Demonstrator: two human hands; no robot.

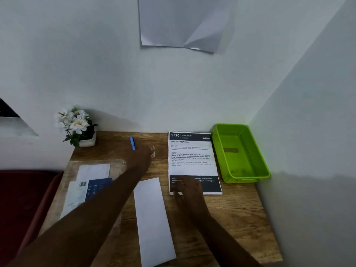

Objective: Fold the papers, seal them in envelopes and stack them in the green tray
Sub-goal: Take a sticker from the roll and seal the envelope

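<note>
A stack of printed papers (pixel 190 160) lies on the wooden desk (pixel 231 212), just left of the empty green tray (pixel 248 176). My right hand (pixel 185 188) rests with its fingers on the stack's near left corner. A plain white envelope (pixel 153 218) lies lengthwise in the middle of the desk between my arms. My left hand (pixel 141 156) reaches far over the desk, blurred, just beside a blue pen-like stick (pixel 132 143). Small white scraps (pixel 153 151) show at its fingertips; whether it holds them I cannot tell.
A clear plastic pack (pixel 92 182) with white envelopes and a blue card lies at the desk's left. A pot of white flowers (pixel 79 128) stands in the far left corner. Walls close off the desk behind and to the right. A dark red seat (pixel 25 199) is at the left.
</note>
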